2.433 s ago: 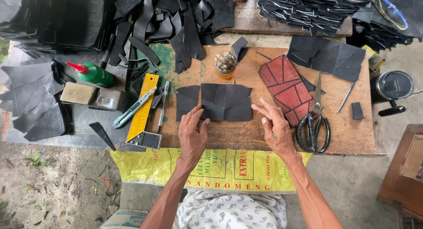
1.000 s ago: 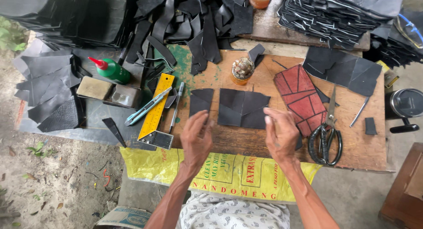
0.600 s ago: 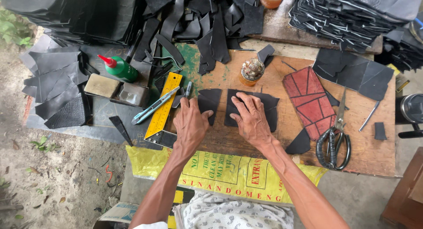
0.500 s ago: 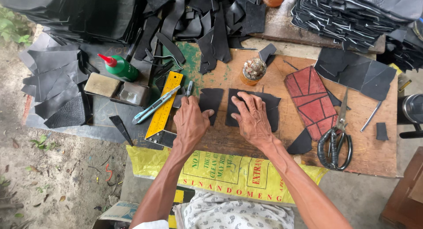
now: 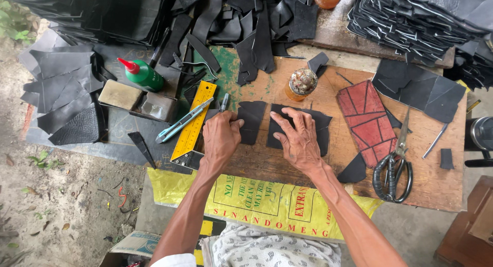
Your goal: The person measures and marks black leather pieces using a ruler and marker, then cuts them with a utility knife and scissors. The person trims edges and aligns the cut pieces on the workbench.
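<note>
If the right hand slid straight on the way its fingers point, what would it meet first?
The right hand lies flat on a black leather piece, fingers pointing up the board. Straight on, it would probably first meet the small round jar.

Soft even daylight, faint shadows, sharp focus at centre, slight wide-angle bending towards the edges
</note>
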`<action>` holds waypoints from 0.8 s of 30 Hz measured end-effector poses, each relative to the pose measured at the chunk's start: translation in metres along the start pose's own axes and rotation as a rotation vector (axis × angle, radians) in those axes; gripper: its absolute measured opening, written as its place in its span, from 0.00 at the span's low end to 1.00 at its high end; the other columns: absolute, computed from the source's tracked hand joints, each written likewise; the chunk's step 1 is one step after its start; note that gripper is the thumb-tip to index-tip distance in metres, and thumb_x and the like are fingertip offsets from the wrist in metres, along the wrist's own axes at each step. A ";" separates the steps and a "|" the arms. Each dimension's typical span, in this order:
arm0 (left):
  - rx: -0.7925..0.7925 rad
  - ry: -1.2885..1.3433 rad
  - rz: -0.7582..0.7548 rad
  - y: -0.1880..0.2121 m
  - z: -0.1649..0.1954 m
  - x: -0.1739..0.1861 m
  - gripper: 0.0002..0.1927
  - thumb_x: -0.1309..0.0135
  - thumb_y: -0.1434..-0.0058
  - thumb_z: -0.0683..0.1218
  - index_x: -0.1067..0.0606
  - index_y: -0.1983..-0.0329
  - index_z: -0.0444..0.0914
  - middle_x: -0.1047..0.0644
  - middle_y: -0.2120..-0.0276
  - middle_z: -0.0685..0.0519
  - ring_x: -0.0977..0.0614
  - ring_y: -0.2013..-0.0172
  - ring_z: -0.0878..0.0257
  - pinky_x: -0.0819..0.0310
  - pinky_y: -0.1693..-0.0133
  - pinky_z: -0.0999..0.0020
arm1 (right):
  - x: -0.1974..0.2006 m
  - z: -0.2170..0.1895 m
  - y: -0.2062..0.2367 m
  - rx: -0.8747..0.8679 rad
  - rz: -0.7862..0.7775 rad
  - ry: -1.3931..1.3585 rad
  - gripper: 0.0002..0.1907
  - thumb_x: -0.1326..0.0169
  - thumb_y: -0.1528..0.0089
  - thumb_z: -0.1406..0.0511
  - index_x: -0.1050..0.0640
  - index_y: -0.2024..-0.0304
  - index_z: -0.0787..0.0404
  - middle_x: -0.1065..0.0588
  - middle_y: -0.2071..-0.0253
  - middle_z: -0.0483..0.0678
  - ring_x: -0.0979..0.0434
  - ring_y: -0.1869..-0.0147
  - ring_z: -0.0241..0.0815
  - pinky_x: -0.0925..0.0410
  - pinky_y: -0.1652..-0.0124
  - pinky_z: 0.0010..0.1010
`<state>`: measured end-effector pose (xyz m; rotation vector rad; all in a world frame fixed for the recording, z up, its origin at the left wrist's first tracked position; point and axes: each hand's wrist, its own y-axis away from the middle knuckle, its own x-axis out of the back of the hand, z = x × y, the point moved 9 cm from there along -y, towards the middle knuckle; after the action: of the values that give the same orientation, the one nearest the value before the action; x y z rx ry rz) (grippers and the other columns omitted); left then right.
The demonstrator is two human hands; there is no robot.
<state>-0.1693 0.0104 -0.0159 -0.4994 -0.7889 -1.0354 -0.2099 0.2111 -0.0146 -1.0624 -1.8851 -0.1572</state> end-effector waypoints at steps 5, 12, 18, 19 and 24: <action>-0.033 -0.006 -0.005 0.002 0.008 0.006 0.10 0.37 0.43 0.43 0.19 0.63 0.31 0.20 0.69 0.40 0.18 0.69 0.45 0.26 0.66 0.52 | -0.003 -0.002 -0.001 0.019 -0.031 0.088 0.27 0.43 0.38 0.67 0.25 0.36 0.46 0.34 0.39 0.54 0.37 0.38 0.54 0.41 0.41 0.46; -0.051 -0.041 0.055 0.044 -0.001 0.022 0.11 0.44 0.34 0.39 0.23 0.49 0.32 0.20 0.63 0.46 0.18 0.70 0.53 0.25 0.70 0.60 | 0.004 -0.002 -0.001 0.002 0.013 0.002 0.27 0.41 0.37 0.65 0.26 0.35 0.52 0.33 0.40 0.53 0.36 0.38 0.55 0.40 0.39 0.46; -0.197 -0.015 0.207 0.084 0.026 0.014 0.26 0.40 0.44 0.40 0.29 0.42 0.29 0.25 0.47 0.38 0.19 0.53 0.45 0.22 0.57 0.59 | 0.006 0.002 -0.001 -0.036 0.042 -0.093 0.28 0.40 0.39 0.64 0.27 0.36 0.64 0.31 0.39 0.53 0.34 0.37 0.55 0.40 0.38 0.44; -0.254 -0.059 0.267 0.086 0.033 0.016 0.28 0.39 0.45 0.40 0.30 0.41 0.28 0.26 0.45 0.36 0.20 0.49 0.42 0.24 0.53 0.56 | 0.006 0.002 -0.001 -0.036 0.039 -0.083 0.27 0.40 0.39 0.64 0.27 0.37 0.63 0.30 0.39 0.53 0.34 0.37 0.55 0.40 0.38 0.44; -0.202 -0.051 0.202 0.072 0.030 0.004 0.28 0.36 0.43 0.43 0.29 0.40 0.31 0.25 0.43 0.41 0.20 0.48 0.45 0.24 0.52 0.57 | 0.008 0.000 -0.002 -0.025 0.044 -0.047 0.25 0.39 0.40 0.65 0.24 0.41 0.62 0.30 0.39 0.53 0.34 0.37 0.55 0.39 0.37 0.44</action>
<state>-0.1136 0.0602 0.0059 -0.7649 -0.6663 -0.9215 -0.2125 0.2147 -0.0084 -1.1321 -1.9042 -0.1317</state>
